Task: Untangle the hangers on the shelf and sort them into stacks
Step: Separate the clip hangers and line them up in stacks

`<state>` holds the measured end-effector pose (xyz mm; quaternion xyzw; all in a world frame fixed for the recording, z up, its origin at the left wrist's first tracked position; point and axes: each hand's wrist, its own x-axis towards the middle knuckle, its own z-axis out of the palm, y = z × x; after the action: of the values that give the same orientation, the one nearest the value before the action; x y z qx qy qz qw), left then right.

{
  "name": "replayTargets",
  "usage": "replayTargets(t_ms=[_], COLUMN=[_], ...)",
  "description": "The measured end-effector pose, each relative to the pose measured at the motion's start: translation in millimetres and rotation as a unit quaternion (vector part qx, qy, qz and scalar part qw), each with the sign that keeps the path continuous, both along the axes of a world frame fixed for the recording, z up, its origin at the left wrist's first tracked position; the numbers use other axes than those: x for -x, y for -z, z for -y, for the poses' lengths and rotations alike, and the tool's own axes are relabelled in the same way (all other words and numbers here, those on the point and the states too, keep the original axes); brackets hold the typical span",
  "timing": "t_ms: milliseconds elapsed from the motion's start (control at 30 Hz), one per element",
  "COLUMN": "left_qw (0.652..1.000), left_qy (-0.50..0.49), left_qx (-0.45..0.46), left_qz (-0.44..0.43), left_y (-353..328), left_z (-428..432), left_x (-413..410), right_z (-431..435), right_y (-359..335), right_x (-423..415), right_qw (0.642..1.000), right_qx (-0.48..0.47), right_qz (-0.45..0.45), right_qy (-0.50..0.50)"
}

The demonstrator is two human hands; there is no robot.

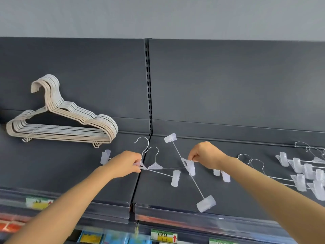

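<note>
Clear-clip hangers [168, 167] tangled mid-shelf [246, 194]: left hand [125, 163] pinches one's neck, right hand [204, 153] pinches another's. Beige stack [61, 120] leans left; sorted clip stack [306, 173] lies right.

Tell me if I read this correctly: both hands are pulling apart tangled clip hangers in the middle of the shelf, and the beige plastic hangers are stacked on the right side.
Not quite. The head view shows the beige plastic hangers stacked on the left side of the shelf, not the right. The rest holds: the left hand and right hand are gripping tangled clip hangers in the middle.
</note>
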<state>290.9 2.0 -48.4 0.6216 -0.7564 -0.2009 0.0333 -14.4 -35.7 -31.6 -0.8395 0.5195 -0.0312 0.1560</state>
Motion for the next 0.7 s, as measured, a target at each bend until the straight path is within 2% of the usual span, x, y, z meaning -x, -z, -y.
replayTargets(t_ms=[200,267,367,433,533,700], left_qw=[1.0,0.999,0.998,0.997,0.997,0.993], left_qy=[0.005,0.01,0.008,0.009,0.011,0.003], left_qx=[0.022,0.035,0.061,0.065,0.062,0.077], left_qz=[-0.011,-0.012,-0.02,-0.032,-0.054,-0.087], left_y=[0,1,5,7,8,9], left_z=[-2,-2,-2,-1,0,2], left_x=[-10,-10,-10,-12,-14,-13], right_z=[12,11,3,-6,-22,-38], right_y=[5,10,19,21,27,39], right_x=[-26,-30,-30,-31,-31,-34], right_qw=[0.998,0.998,0.996,0.992,0.99,0.992], right_qx=[-0.019,0.013,0.088,0.104,0.052,-0.048], right_qz=[-0.037,-0.042,-0.017,0.008,0.01,-0.018], right_qy=[-0.048,-0.046,0.012,0.066,0.131,0.119])
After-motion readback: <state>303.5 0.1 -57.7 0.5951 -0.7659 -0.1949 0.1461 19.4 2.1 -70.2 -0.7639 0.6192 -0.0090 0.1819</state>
